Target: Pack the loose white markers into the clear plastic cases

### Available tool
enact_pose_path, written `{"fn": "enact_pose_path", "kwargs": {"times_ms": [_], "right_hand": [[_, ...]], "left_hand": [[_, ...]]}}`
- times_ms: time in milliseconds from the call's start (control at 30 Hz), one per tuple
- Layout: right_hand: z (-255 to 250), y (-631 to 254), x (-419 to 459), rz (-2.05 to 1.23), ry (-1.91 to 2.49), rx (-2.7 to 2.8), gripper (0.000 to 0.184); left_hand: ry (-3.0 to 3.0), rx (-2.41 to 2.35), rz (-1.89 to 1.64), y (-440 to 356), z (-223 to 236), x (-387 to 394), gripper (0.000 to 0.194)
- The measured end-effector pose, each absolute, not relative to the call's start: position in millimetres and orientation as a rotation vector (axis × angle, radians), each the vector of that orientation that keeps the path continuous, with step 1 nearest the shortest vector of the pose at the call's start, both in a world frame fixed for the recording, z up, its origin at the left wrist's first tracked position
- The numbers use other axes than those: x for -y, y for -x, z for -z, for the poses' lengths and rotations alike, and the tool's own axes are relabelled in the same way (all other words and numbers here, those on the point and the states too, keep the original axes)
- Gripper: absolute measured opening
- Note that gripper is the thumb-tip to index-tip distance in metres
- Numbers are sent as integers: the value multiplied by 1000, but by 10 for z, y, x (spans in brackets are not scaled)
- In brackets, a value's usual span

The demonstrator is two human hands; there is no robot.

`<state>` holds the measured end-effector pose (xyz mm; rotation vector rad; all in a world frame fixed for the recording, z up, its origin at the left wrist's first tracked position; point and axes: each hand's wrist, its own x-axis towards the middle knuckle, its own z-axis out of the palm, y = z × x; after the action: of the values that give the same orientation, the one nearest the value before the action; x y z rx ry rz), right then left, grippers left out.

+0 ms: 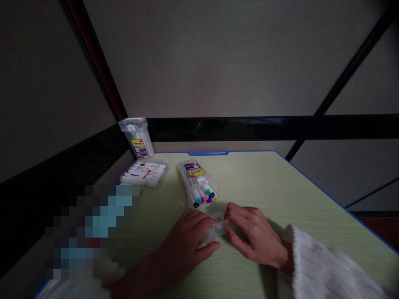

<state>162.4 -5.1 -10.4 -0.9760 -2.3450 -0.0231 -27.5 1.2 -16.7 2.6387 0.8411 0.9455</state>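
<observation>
A clear plastic lid (220,227) lies low over the table in front of an open, see-through marker case. My left hand (190,236) curls round its left side, the fingers over the top and the thumb along the near side. On the right, my right hand (249,232) pinches the lid's edge between thumb and fingertips. Just beyond, the marker case (199,182) rests on its side, and the coloured caps of several markers (205,196) face me. Fingers partly hide the lid, and I cannot tell whether it is joined to the case.
At the far left corner stands an upright clear marker case (137,139). A flat, clear box of white pens (145,172) lies before it. The pale table (264,182) has a blue rim and meets a grey panelled wall (218,62). A pixelated patch covers the left side.
</observation>
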Motion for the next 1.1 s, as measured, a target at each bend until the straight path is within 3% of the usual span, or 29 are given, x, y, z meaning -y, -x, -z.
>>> {"fn": "enact_pose_path", "kwargs": {"times_ms": [733,1100], "right_hand": [[106,-1653,71,36,874,2220,15],[107,-1658,83,55,863,2227,16]], "left_hand": [[-2637,-831,-1181,308,198,30,27],[-2675,-779,-1349,301,133,56,20]]}}
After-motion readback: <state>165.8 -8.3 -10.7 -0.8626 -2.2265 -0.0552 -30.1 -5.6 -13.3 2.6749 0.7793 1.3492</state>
